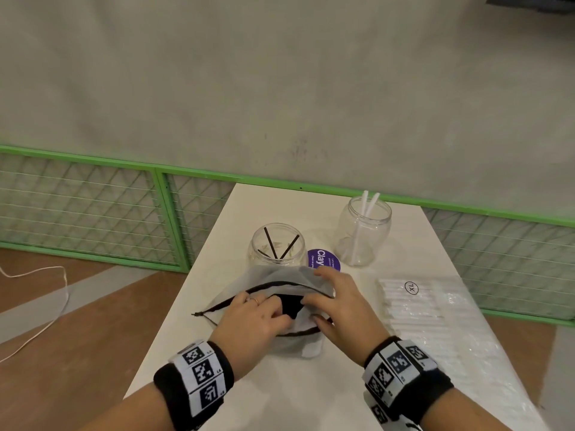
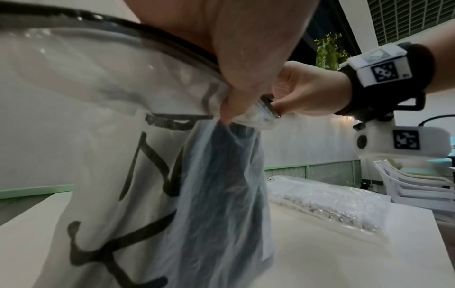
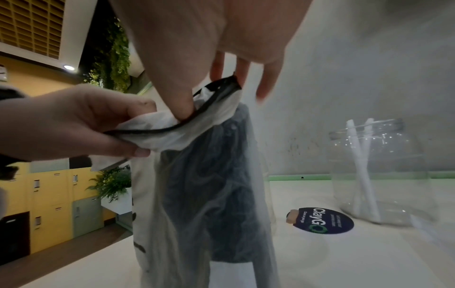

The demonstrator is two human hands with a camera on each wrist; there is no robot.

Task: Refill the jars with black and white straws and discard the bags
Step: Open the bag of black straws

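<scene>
A frosted plastic bag [image 1: 280,275] with a black zip rim stands upright on the white table [image 1: 280,393], a dark bundle of black straws [image 2: 221,185] inside it. My left hand [image 1: 273,309] pinches the near side of its mouth. My right hand [image 1: 314,301] pinches the other side, with the thumb [image 3: 182,105] tucked inside the rim. Behind the bag stands a clear jar [image 1: 278,247] with three black straws. A second clear jar [image 1: 362,231] further right holds two white straws. A flat clear bag of white straws [image 1: 413,303] lies on the table to the right.
A round purple sticker [image 1: 323,259] lies on the table between the jars. A green mesh fence [image 1: 93,206] runs behind the table, against a grey wall. The floor lies to the left, with a white cable [image 1: 46,306] on it.
</scene>
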